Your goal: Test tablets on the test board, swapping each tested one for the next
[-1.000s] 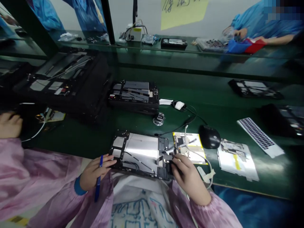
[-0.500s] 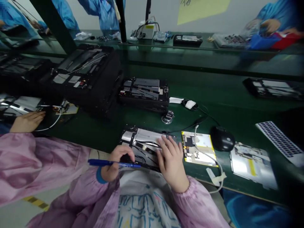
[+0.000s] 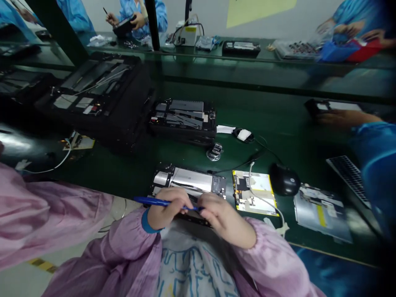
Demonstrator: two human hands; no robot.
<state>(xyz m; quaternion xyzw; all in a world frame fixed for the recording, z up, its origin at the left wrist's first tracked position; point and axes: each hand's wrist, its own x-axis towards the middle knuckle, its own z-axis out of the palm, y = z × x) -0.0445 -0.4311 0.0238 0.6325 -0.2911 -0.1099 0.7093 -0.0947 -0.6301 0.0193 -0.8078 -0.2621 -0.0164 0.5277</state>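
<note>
My left hand [image 3: 168, 206] is closed round a slim blue pen-like tool [image 3: 151, 201], its tip pointing right over an opened tablet [image 3: 193, 178]. The tablet lies flat at the table's front edge, with silver battery panels, dark ribbon cables and a black frame showing. Beside the tool's tip, my right hand [image 3: 218, 212] has its fingers bent and pinched together over the tablet's near side. What those fingers hold, if anything, is hidden. Both hands cover the tablet's lower part.
A stack of open tablets [image 3: 184, 117] stands behind, with a taller black stack [image 3: 102, 95] to its left. Rightward lie a white-lit panel with a cable [image 3: 261, 181], a black mouse [image 3: 284, 179], a silver panel [image 3: 321, 214] and a keyboard [image 3: 348, 177]. A co-worker's blue sleeve [image 3: 377, 152] reaches in.
My right hand has moved left and down from lying flat on the tablet, its fingers now pinched. My left hand has shifted right with the blue tool. A co-worker's arm has entered at right.
</note>
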